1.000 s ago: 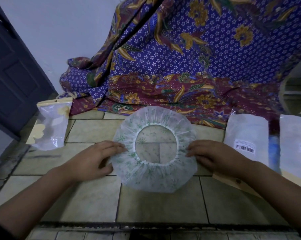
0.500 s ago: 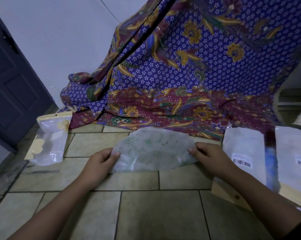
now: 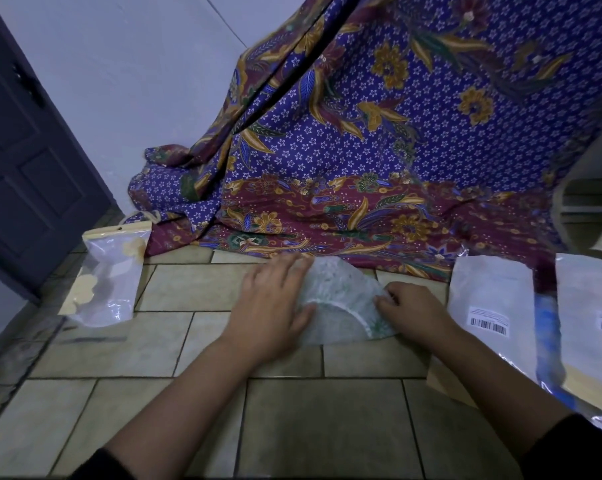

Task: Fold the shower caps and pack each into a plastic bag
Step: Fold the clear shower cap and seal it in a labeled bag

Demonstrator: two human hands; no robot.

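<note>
so, shower cap (image 3: 341,299): translucent white with a green print, lying folded over on the tiled floor (image 3: 327,420); its white elastic edge curves across the top layer, and its far tip reaches the hem of the cloth behind.
left hand (image 3: 271,306): palm down, fingers straight and close together, pressing flat on the left part of the cap.
right hand (image 3: 413,313): fingers curled, pinching the cap's right corner low against the floor.
plastic bag (image 3: 109,278): clear with a yellow header strip, lying on the floor well to the left of both hands, apart from the cap.
white packet (image 3: 489,296): barcode label facing up, just right of the right hand.
second packet (image 3: 590,317): further right, also barcoded, partly cut off by the frame edge.
batik cloth (image 3: 361,150): purple and maroon, draped down to the floor behind the cap.
door (image 3: 22,168): dark, at far left beside the pale wall (image 3: 136,81).
</note>
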